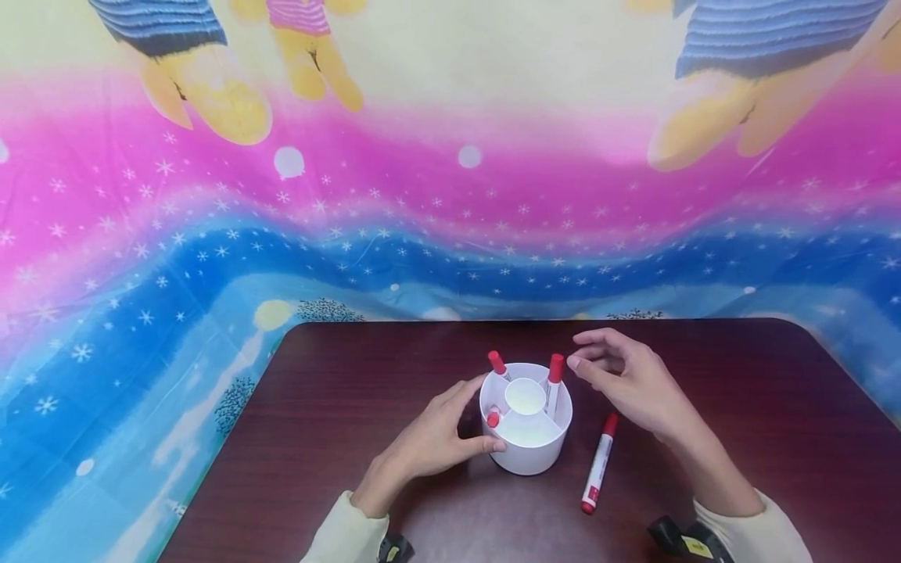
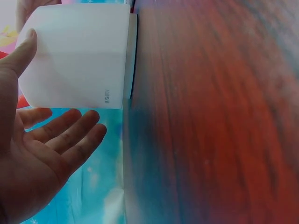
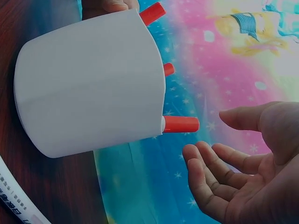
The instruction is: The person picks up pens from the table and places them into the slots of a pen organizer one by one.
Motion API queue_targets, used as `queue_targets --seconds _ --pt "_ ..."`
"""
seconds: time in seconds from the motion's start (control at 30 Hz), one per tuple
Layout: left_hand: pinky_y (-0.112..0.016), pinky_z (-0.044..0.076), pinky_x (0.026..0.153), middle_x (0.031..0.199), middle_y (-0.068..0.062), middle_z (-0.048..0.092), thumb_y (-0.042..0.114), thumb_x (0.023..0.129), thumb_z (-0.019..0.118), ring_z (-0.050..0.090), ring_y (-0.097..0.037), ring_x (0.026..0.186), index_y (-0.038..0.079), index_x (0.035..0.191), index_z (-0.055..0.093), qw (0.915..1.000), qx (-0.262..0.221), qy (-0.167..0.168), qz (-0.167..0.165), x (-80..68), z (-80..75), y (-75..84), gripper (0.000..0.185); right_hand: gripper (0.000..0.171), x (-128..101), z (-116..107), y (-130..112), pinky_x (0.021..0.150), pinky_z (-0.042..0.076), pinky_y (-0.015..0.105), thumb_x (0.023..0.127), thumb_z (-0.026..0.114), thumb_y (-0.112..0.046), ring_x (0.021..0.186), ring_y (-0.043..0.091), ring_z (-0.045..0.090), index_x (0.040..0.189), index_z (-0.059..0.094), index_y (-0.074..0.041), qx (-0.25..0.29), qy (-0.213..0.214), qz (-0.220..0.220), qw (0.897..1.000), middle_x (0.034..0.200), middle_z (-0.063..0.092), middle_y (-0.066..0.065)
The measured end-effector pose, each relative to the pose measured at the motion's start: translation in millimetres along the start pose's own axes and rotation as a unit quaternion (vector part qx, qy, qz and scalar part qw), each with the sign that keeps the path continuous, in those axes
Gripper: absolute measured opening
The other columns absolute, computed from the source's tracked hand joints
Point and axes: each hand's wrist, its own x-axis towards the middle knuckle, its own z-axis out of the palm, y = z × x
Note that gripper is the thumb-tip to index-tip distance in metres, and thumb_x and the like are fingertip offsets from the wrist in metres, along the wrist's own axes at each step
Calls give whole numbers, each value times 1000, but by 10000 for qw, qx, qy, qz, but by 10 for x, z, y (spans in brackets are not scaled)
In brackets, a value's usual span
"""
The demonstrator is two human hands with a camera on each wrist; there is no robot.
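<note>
A round white pen holder (image 1: pixel 528 461), divided into compartments, stands on the table. My left hand (image 1: pixel 439 434) is at its left side, thumb at the front wall and fingertips by the rim farther back; the left wrist view shows these fingers spread and mostly straight. Three red-capped markers are in the holder: one at the back left (image 1: pixel 497 362), one at the right (image 1: pixel 555 369), and one low at the left (image 1: pixel 493 417). My right hand (image 1: pixel 637 379), loosely bent and holding nothing, hovers just right of the right marker's cap.
Another red-capped marker (image 1: pixel 598 465) lies on the dark wooden table (image 1: pixel 338 407), right of the holder and below my right hand. A patterned cloth (image 1: pixel 422 180) hangs behind the table. Black straps (image 1: pixel 686 539) sit at both wrists.
</note>
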Motion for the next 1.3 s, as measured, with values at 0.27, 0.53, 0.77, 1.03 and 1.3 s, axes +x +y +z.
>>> queue_targets --seconds 0.27,0.53,0.77,1.03,1.3 --pt "-37 57 110 143 2 63 49 85 90 68 -14 125 18 171 28 9989 -394 131 202 2 -83 -15 110 49 -11 -52 -6 81 62 23 104 73 -31 113 32 76 145 59 -7 8 8 29 10000 127 74 16" --pt "-43 53 116 151 2 59 51 86 88 64 -17 134 17 169 32 9995 -254 0 192 -15 -88 -5 106 51 -15 -55 4 81 64 26 103 74 -34 113 32 75 145 60 -8 -101 32 76 9999 127 73 16" --pt "-51 55 113 157 -1 56 58 85 86 62 -20 136 24 169 33 10000 -64 4 -28 -30 -76 9 105 49 -13 -54 -7 81 62 23 103 74 -34 113 32 75 143 61 -8 -84 -8 45 10000 127 74 16" --pt "-54 54 113 152 3 58 60 86 84 58 -19 137 25 168 36 10000 32 -21 -60 -27 -54 11 102 47 -9 -54 -6 82 64 27 103 74 -33 113 32 76 141 62 -8 -163 -15 -5 9999 125 75 15" --pt "-57 50 117 156 2 56 61 87 83 54 -22 143 24 169 34 10000 47 -47 -70 -20 -47 13 102 45 -7 -46 -4 83 65 31 103 74 -33 112 32 76 140 64 -9 -264 5 11 9997 123 76 14"
